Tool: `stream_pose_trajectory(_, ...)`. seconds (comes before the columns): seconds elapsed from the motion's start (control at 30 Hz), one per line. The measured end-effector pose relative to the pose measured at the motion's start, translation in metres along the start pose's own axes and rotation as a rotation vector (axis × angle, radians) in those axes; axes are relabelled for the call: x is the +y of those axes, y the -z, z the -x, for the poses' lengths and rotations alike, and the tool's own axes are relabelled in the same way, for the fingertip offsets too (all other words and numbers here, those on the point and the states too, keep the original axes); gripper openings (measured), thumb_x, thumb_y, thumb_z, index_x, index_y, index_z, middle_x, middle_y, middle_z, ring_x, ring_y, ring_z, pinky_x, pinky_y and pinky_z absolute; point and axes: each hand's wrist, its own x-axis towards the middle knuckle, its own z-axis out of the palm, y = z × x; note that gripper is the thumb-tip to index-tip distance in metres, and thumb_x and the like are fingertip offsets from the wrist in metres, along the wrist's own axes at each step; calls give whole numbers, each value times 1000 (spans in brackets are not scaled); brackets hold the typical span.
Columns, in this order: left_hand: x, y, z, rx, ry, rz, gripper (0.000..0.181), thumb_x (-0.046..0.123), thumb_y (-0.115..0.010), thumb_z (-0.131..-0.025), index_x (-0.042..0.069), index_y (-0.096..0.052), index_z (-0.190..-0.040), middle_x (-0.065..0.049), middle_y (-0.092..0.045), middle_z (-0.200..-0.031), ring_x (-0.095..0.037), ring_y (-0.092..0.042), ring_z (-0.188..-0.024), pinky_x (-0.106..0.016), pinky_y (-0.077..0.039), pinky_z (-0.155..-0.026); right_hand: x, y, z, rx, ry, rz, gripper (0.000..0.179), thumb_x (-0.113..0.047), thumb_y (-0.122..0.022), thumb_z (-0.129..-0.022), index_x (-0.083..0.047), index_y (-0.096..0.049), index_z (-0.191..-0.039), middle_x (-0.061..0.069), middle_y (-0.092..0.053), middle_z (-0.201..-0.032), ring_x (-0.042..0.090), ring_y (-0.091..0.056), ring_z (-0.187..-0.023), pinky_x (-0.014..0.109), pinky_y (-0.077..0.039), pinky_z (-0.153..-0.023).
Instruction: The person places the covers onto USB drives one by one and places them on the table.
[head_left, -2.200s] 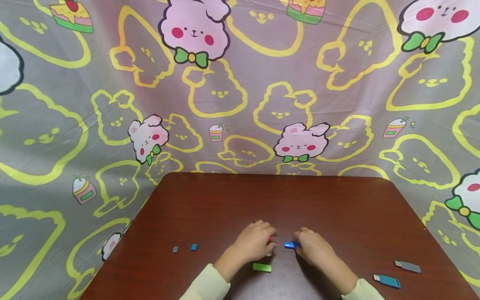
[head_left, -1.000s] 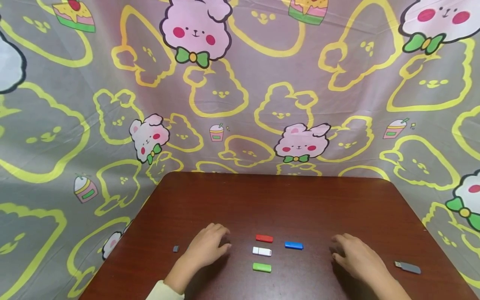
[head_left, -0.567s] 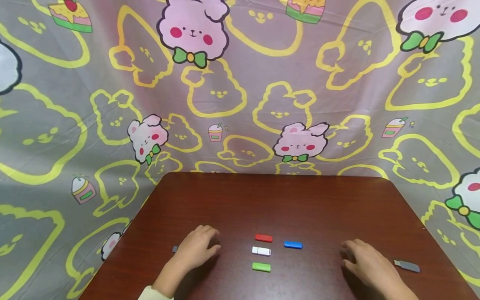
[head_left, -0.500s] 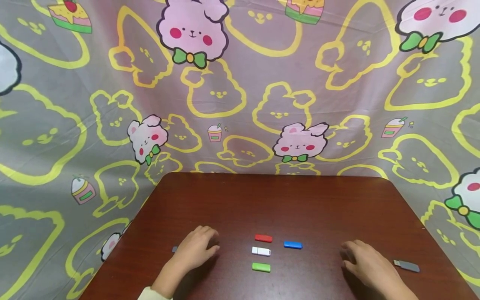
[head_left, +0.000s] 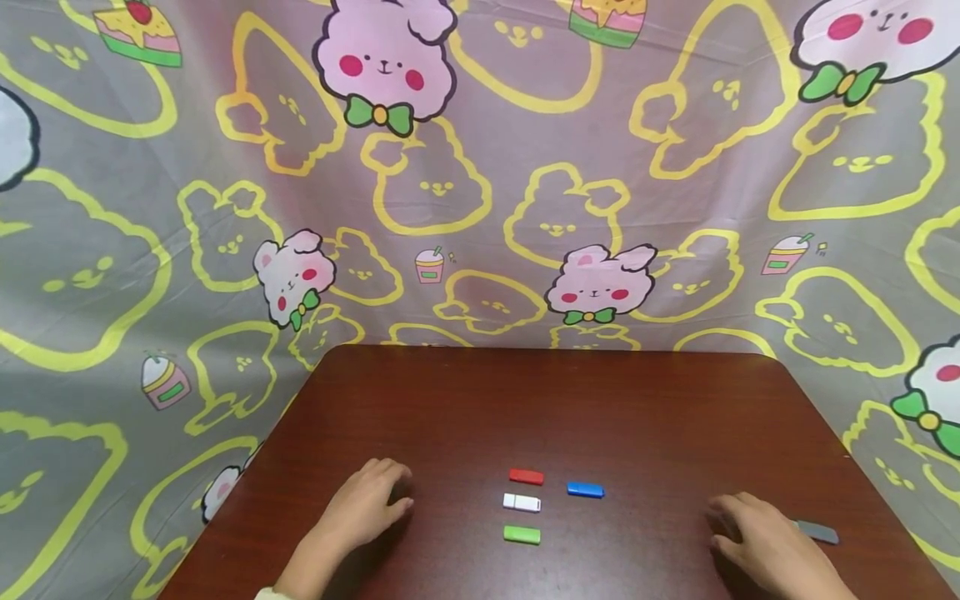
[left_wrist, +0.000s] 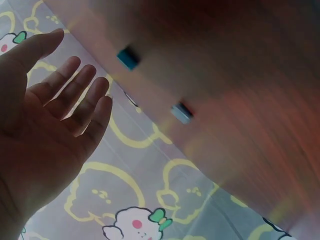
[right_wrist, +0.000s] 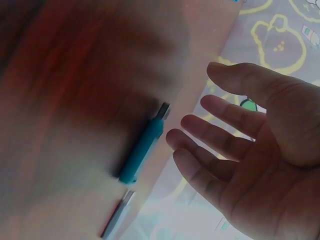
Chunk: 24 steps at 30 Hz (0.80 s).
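My left hand [head_left: 363,504] hovers over the table's left side, fingers loosely bent and holding nothing. In the left wrist view a teal cap [left_wrist: 128,58] and a grey cap [left_wrist: 181,113] lie beyond its fingertips; the head view has both hidden behind this hand. On the right side, my right hand [head_left: 768,546] is likewise relaxed, with nothing in it. Near its fingers the right wrist view has an uncapped teal USB flash drive [right_wrist: 142,151] and a grey USB flash drive [right_wrist: 117,215]. The grey one is partly covered in the head view, the teal one fully.
Mid-table, red [head_left: 527,477], white [head_left: 522,502] and green [head_left: 522,535] USB flash drives lie in a column, with a blue USB flash drive [head_left: 586,490] to their right. Patterned cloth [head_left: 480,250] hangs around the brown table [head_left: 555,408].
Both hands have drawn apart from the middle drives, left hand leftward and right hand rightward. The red, white and blue drives are now uncovered; the teal and grey caps and teal drive are covered in head view.
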Motion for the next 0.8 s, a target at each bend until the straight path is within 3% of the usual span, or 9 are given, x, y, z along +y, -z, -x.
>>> stream_pose_trajectory(0.3, -10, 2, 6, -31, 45, 11, 29, 23, -84, -83, 14, -69, -106, 3, -67, -108, -18, -60, -100, -43, -52, -86, 17, 0, 5, -44, 0, 22, 47, -32, -83, -82, -4, -67, -116, 8, -67, -110, 34, -63, -103, 52, -52, -83)
stream_pose_trajectory(0.53, -18, -3, 9, -33, 85, -2, 30, 22, -86, -81, 15, -69, -105, 4, -67, -106, -16, -60, -99, -42, -52, -85, 33, 1, 6, -126, -23, -11, 45, -31, -82, -84, -4, -66, -116, 6, -66, -108, 33, -63, -101, 52, -53, -83)
stream_pose_trajectory(0.8, -26, -4, 9, -35, 108, -5, 29, 20, -85, -81, 13, -69, -104, 1, -68, -105, -22, -62, -102, -44, -52, -88, 48, -1, 8, -118, -13, 2, 44, -33, -82, -83, -4, -68, -113, 7, -66, -104, 32, -64, -98, 53, -54, -82)
